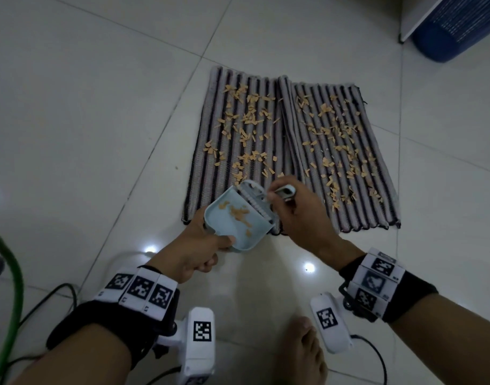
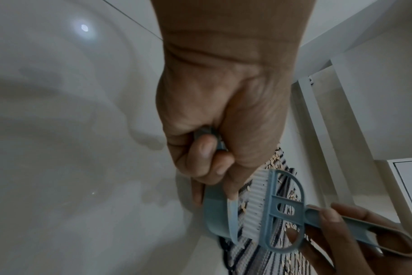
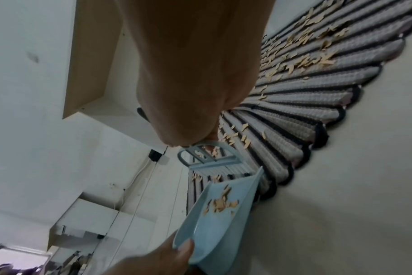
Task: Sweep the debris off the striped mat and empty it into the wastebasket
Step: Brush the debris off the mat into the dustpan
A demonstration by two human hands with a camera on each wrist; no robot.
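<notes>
A striped mat lies on the tiled floor, strewn with tan debris chips. My left hand grips the handle of a light blue dustpan, tilted at the mat's near edge with some chips inside. My right hand holds a blue brush by its handle, bristles at the pan's mouth. The left wrist view shows the brush against the dustpan lip. In the right wrist view the dustpan holds chips below the brush. A blue wastebasket stands far right.
A white furniture panel stands beside the wastebasket. A green hose and black cables lie on the floor at my left. My bare foot is on the tiles just behind the hands.
</notes>
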